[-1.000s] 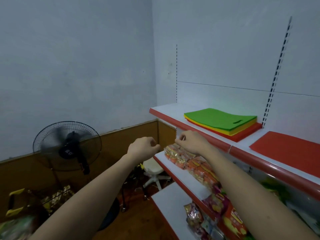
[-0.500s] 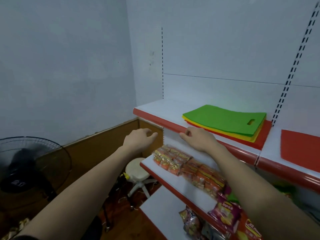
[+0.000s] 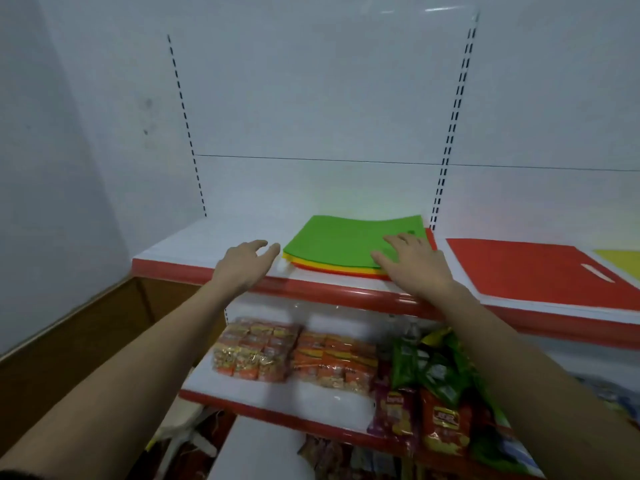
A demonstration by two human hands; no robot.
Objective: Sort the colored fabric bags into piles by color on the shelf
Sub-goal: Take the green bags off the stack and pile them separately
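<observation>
Now both hands open, holding nothing: right hand [image 3: 414,263] flat on green bag [image 3: 346,242] atop mixed stack, left hand [image 3: 247,263] beside it w/ loose fingers; next, prob. peel green off.

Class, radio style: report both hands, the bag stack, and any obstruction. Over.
Left hand open, beside mixed stack of flat fabric bags. Right hand open, resting on its green top bag. Nothing blocking.

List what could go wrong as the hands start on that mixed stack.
1. The right hand lies flat on the green bag, whose stack sits near the shelf front edge; dragging it forward could likely spill the yellow and red layers.
2. The thin layers may lift together, mixing colors.
</observation>
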